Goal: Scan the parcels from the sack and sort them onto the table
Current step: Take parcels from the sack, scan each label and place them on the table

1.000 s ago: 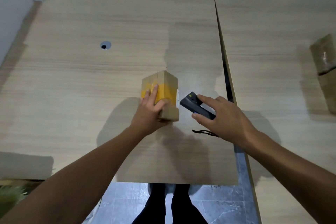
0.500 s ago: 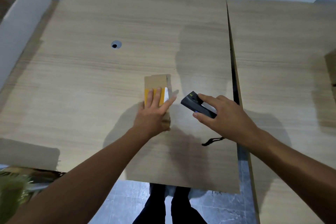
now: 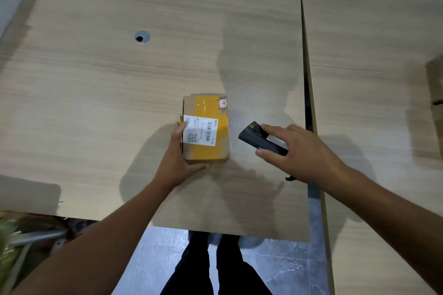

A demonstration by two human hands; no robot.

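A small cardboard parcel (image 3: 206,112) with yellow tape lies flat on the wooden table (image 3: 119,84), its white barcode label facing up. My left hand (image 3: 177,160) holds its near left corner, thumb along the near edge and fingers up the left side. Just right of the parcel, my right hand (image 3: 299,153) grips a black handheld scanner (image 3: 254,137), whose front end points toward the parcel. The scanner's wrist cord hangs below my right hand.
A second wooden table (image 3: 371,79) adjoins on the right across a narrow gap, with a brown cardboard parcel (image 3: 436,93) at the frame's right edge. A cable hole (image 3: 142,37) sits in the left table. Something green and blurred (image 3: 9,246) lies at the lower left.
The parcel has been turned from standing on edge to lying flat, so its label now faces up. My left hand shifted to its near left corner. My right hand kept holding the scanner.
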